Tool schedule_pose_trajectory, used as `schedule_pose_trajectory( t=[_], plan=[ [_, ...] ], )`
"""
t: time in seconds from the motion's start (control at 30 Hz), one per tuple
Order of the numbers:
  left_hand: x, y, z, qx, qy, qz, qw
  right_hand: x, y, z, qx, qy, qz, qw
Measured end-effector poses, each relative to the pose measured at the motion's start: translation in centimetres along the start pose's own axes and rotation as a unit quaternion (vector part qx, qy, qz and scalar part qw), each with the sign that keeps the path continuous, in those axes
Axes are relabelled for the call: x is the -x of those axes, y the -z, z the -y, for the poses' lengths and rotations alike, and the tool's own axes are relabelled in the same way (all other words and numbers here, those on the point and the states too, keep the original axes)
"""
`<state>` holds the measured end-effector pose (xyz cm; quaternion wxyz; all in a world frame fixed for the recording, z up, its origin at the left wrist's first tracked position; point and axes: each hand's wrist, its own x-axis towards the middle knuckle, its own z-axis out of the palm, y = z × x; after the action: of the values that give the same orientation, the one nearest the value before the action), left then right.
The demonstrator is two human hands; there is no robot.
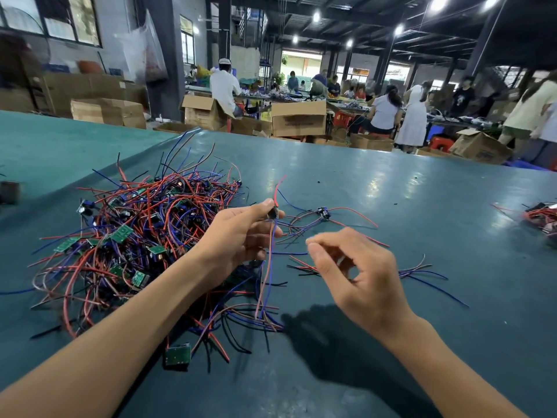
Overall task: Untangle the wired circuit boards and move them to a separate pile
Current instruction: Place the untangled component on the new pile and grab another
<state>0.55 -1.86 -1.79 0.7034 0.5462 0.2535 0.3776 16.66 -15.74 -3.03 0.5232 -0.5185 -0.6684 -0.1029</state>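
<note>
A big tangled heap of small green circuit boards with red, blue and black wires (141, 236) lies on the teal table at the left. My left hand (241, 239) pinches one small board (273, 213) lifted above the table; its red and blue wires hang down and stick up. To the right, my right hand (352, 273) hovers with fingers loosely curled and blurred, holding nothing I can see. Behind it lies a separate board with wires (324, 213), and more loose wires (419, 271) lie under and beyond my right hand.
A single green board (177, 356) lies near my left forearm. Another bundle of wired boards (542, 218) sits at the table's right edge, and a dark object (9, 191) at the left edge. Cardboard boxes and several people fill the hall beyond the table.
</note>
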Motion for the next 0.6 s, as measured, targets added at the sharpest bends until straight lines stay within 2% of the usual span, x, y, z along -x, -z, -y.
schedule_pose_trajectory(
  t=[0.07,0.13,0.23,0.3,0.4,0.6],
  plan=[
    [0.8,-0.8,-0.1,-0.007,0.011,0.054,0.998,-0.5,0.5,-0.2,0.030,0.046,-0.035,0.998],
    [1.6,-1.7,0.0,-0.016,0.023,0.129,0.991,-0.9,1.1,-0.3,0.066,0.109,-0.029,0.991],
    [2.6,-2.5,0.2,-0.036,0.029,0.230,0.972,-1.4,2.0,-0.2,0.135,0.203,0.045,0.969],
    [3.0,-2.7,0.4,-0.042,0.032,0.259,0.964,-1.5,2.2,-0.5,0.150,0.222,0.085,0.960],
    [3.1,-2.4,0.7,-0.048,0.046,0.273,0.960,-1.3,2.2,-0.9,0.104,0.202,0.113,0.967],
    [2.5,-1.4,1.0,-0.043,0.095,0.337,0.936,-1.5,3.3,-1.4,-0.009,0.074,0.142,0.987]
  ],
)
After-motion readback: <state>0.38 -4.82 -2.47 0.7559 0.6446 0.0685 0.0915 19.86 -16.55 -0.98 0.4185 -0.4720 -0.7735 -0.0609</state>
